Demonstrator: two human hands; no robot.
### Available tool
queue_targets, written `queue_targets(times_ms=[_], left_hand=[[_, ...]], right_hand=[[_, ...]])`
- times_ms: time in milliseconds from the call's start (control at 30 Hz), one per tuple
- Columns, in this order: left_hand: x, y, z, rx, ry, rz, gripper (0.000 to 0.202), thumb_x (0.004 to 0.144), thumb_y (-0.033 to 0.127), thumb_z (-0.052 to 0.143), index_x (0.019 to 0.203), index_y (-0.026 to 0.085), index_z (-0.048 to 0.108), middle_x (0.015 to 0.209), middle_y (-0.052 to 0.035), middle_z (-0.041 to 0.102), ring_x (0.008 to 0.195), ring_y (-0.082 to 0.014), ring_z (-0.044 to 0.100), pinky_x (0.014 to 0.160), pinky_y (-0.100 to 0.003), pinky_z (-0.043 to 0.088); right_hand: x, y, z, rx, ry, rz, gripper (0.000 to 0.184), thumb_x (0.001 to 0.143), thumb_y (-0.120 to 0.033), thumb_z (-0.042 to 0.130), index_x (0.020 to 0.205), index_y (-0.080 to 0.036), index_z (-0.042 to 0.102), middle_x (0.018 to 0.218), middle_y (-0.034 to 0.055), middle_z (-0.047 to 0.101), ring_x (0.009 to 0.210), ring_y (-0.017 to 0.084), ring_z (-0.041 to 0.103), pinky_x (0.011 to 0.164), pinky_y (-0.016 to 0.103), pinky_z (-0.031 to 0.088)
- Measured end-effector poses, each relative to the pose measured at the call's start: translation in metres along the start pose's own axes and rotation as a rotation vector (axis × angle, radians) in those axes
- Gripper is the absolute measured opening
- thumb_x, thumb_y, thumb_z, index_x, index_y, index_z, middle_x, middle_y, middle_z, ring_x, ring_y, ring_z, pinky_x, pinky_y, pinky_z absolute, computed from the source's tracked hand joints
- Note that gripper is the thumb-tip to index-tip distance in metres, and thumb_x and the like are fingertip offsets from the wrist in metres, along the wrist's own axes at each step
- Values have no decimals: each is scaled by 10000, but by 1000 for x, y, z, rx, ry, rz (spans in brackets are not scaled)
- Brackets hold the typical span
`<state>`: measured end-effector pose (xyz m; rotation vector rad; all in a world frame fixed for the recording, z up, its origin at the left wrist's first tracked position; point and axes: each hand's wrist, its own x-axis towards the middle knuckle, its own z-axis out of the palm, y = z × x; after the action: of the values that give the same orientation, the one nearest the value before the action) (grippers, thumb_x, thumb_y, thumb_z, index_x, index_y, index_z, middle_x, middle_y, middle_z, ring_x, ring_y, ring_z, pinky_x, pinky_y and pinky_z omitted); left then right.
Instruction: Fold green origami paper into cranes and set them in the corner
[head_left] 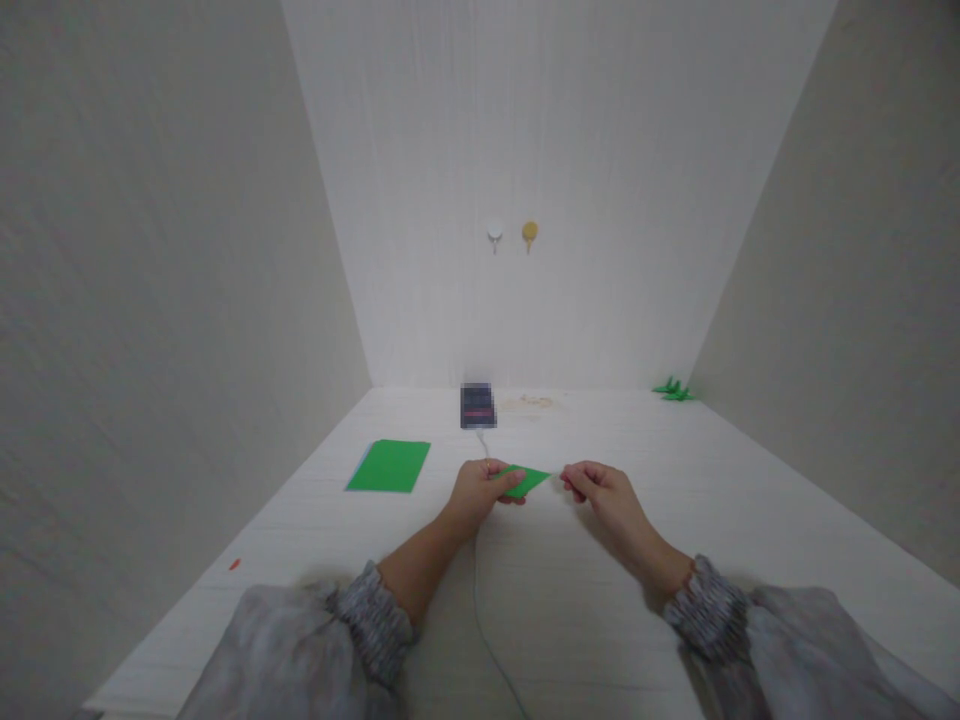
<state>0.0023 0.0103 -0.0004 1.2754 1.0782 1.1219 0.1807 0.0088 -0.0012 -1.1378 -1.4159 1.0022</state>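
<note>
A small green piece of paper (527,480), folded to a pointed shape, is held just above the white table (750,500). My left hand (480,490) pinches its left end with fingers closed. At the paper's right tip, my right hand (600,492) has its fingers curled and pinched together, touching or nearly touching the tip. Both arms wear grey sleeves with patterned cuffs.
A stack of green paper sheets (389,465) lies to the left. A dark small device (477,405) stands at the back with a thin cable (480,600) running toward me. Folded green paper figures (673,390) sit at the back right. Two wall hooks (512,235) hang above. Walls close in on both sides.
</note>
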Motion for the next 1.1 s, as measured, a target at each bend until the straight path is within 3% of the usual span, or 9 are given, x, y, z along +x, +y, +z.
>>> queue_targets(times_ms=[167, 300, 500, 833, 1100], left_hand=[[-4, 4, 6, 45, -69, 9, 280, 601, 379, 641, 632, 103, 603, 527, -27, 614, 502, -120, 576, 505, -211, 419], [-5, 5, 11, 71, -131, -5, 292, 585, 391, 647, 633, 106, 606, 546, -31, 623, 500, -119, 578, 519, -220, 435], [-3, 5, 9, 90, -95, -58, 293, 562, 385, 668, 619, 109, 587, 517, -21, 611, 473, -124, 585, 467, -202, 423], [-1, 5, 1, 11, -45, -46, 224, 619, 322, 640, 657, 106, 596, 539, -35, 638, 500, -125, 601, 507, -219, 460], [4, -4, -3, 46, 18, -32, 294, 621, 403, 620, 583, 121, 549, 508, -28, 610, 444, -120, 570, 475, -233, 447]], right_hand=[[-4, -4, 8, -21, -108, -1, 271, 697, -417, 536, 653, -152, 565, 512, -25, 481, 475, 98, 418, 459, 211, 309], [-6, 1, 12, -79, -201, 8, 218, 675, -362, 555, 612, -153, 551, 482, -37, 456, 446, 84, 383, 430, 201, 283], [-3, 0, 7, -123, -110, 13, 196, 649, -331, 548, 566, -154, 551, 444, -44, 429, 430, 85, 373, 423, 205, 270], [-1, -7, 2, -155, -29, 22, 213, 602, -349, 559, 552, -142, 568, 452, -23, 469, 438, 96, 381, 443, 225, 279], [0, -5, 1, -163, -4, 21, 218, 608, -362, 557, 551, -152, 568, 451, -20, 475, 440, 104, 393, 439, 228, 279]])
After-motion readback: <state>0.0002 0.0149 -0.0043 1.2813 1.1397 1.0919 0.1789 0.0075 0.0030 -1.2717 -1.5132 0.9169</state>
